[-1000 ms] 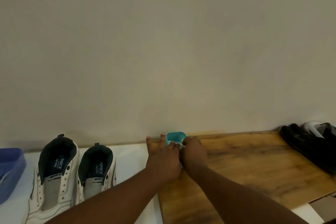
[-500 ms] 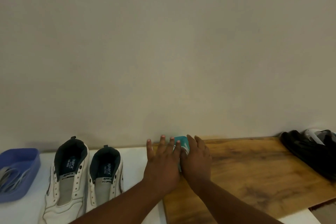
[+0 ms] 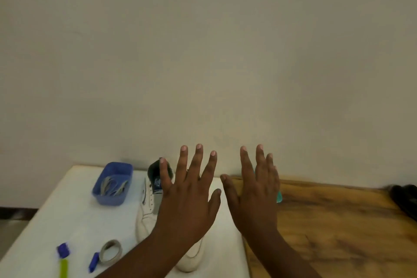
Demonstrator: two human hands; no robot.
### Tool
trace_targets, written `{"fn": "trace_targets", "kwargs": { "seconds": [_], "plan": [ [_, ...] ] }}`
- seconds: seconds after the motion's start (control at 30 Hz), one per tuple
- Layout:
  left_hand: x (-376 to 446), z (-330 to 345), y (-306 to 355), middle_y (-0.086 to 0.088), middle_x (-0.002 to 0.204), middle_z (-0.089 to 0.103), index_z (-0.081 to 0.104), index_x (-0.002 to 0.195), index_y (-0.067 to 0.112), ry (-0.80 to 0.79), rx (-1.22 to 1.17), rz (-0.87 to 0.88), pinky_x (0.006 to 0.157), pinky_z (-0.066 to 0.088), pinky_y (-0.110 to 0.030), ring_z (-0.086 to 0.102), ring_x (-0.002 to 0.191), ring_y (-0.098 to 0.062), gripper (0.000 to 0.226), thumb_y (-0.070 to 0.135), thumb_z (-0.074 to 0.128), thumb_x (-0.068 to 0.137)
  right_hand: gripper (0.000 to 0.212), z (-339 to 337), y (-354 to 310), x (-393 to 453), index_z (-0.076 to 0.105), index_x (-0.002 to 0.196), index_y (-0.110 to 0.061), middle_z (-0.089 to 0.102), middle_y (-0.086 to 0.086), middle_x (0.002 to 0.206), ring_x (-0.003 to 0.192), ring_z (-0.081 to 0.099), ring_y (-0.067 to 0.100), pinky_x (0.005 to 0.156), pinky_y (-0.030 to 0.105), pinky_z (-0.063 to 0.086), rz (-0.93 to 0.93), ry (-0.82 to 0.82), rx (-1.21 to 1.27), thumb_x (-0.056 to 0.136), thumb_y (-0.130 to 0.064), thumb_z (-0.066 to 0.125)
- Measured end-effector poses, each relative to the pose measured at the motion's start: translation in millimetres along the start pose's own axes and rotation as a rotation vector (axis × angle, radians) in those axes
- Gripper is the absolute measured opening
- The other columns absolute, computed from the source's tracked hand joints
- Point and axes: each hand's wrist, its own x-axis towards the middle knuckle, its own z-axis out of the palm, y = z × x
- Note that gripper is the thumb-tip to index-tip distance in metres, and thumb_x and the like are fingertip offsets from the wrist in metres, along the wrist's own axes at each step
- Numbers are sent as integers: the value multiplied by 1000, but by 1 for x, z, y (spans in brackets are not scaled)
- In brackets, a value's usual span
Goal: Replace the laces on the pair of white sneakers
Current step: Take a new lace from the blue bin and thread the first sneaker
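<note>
Dim, even light; soft blur throughout; edges bowed.

Landmark: white sneaker [image 3: 147, 212], laid lengthwise on the white desk [image 3: 56, 221].
Left of it: blue tray [image 3: 112, 184] near the heel; tape ring [image 3: 110, 251] and blue pieces near the toe; bare desk is seen between them.
Above it: the left hand [image 3: 189, 201] is spread, covering much of it.
Right of it: a bare white strip, then the wooden board [image 3: 338, 228], largely bare.
Far right: dark objects [image 3: 405, 198] at the board's edge.
Behind: the wall.
</note>
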Motion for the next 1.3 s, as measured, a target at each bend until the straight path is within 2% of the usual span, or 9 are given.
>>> {"fn": "trace_targets", "kwargs": {
  "seconds": [0.2, 0.47, 0.57, 0.63, 0.77, 0.97, 1.03, 1.13, 1.3],
  "plan": [
    [-45, -80, -69, -8, 169, 5, 10, 161, 26, 93, 90, -95, 115, 11, -72, 3, 155, -36, 78, 68, 25, 97, 77, -32, -85, -2, 11, 163, -33, -2, 4, 172, 158, -2, 28, 124, 57, 13, -166, 60, 105, 99, -65, 39],
    [-78, -124, -143, 0, 169, 9, 3, 161, 30, 211, 21, -378, 116, 8, -69, 0, 155, -32, 68, 46, 26, 99, 68, -29, -183, -4, 15, 162, -33, 7, 4, 172, 158, 4, 25, 124, 52, 21, -313, 53, 243, 104, -50, 45],
    [-81, -124, -171, 3, 165, 26, 17, 160, 29, 289, -34, -492, 117, 11, -67, 12, 154, -33, 56, 31, 23, 105, 61, -20, -207, -3, 22, 161, -30, 23, 3, 168, 155, 20, 23, 120, 48, 32, -365, 52, 274, 106, -42, 45],
    [-77, -122, -186, 5, 157, 41, 29, 155, 30, 328, -100, -541, 116, 12, -65, 18, 153, -31, 54, 32, 21, 101, 57, -10, -223, 0, 30, 158, -26, 39, 3, 160, 146, 38, 21, 113, 45, 43, -377, 45, 308, 105, -36, 50],
    [-62, -102, -201, 8, 151, 49, 39, 150, 33, 351, -161, -547, 116, 14, -63, 25, 151, -29, 52, 21, 46, 100, 52, 17, -249, 8, 39, 152, -24, 56, 0, 144, 130, 51, 17, 104, 35, 49, -379, 1, 345, 103, -37, 51],
    [-48, -56, -224, 3, 151, 49, 35, 154, 35, 190, -256, -629, 118, 12, -57, 26, 151, -26, 67, 20, 62, 95, 54, 79, -269, 10, 43, 151, -23, 64, 0, 132, 118, 58, 21, 97, 37, 50, -352, -200, 321, 100, -32, 61],
    [-46, -33, -234, 1, 148, 52, 30, 156, 33, 81, -335, -679, 117, 25, -51, 41, 143, -24, 69, 20, 63, 96, 55, 101, -268, 12, 39, 154, -24, 64, 0, 132, 121, 57, 20, 100, 35, 47, -297, -369, 328, 102, -30, 57],
    [-51, 1, -249, 2, 128, 60, 29, 157, 26, -2, -710, -804, 97, 50, -35, 62, 107, -17, 67, 12, 59, 98, 64, 135, -264, 14, 34, 157, -20, 65, 3, 129, 120, 60, 20, 102, 30, 43, -218, -638, 314, 99, -26, 61],
    [-58, 44, -263, -1, 142, 53, 28, 157, 26, -37, -705, -843, 92, 47, -31, 58, 121, -22, 62, 11, 48, 101, 70, 180, -268, 21, 26, 158, -21, 67, 9, 122, 109, 66, 26, 97, 40, 52, -140, -751, 218, 97, -24, 61]
  ]
}}
